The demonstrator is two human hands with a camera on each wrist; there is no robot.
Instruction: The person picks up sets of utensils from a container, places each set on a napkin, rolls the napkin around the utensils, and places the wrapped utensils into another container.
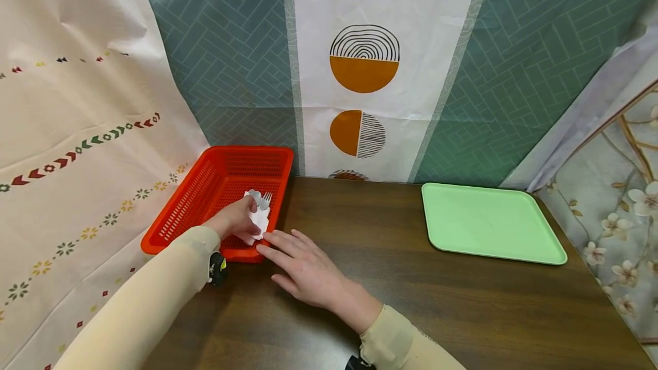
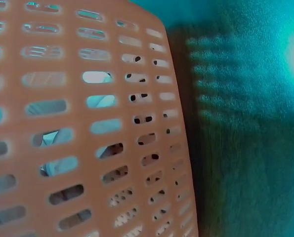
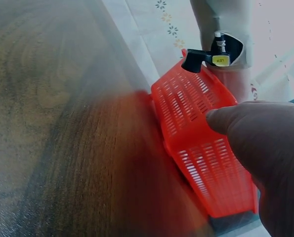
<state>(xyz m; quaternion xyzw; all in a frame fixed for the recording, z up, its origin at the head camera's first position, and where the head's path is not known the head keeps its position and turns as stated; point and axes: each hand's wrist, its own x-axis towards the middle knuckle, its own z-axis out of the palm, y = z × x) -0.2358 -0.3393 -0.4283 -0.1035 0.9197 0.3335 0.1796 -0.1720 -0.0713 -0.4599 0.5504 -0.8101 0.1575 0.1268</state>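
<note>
A red slotted plastic basket [image 1: 252,152] stands at the left of the table. Inside its right part lies a white napkin [image 1: 261,220], with the tines of a fork [image 1: 267,198] and a greyish rounded piece, perhaps a spoon head, showing at its far end. My left hand [image 1: 234,217] reaches in over the near side and grips the napkin between thumb and fingers. Beside the basket's near right corner, my right hand [image 1: 312,272] is spread with straight fingers, its fingertips at the rim. The basket wall [image 2: 100,143] hides most of the left hand in the left wrist view.
A light green tray [image 1: 488,221] lies on the right of the brown wooden table [image 1: 360,221]. Patterned cloths [image 1: 231,44] hang behind and at both sides, the left one close to the basket.
</note>
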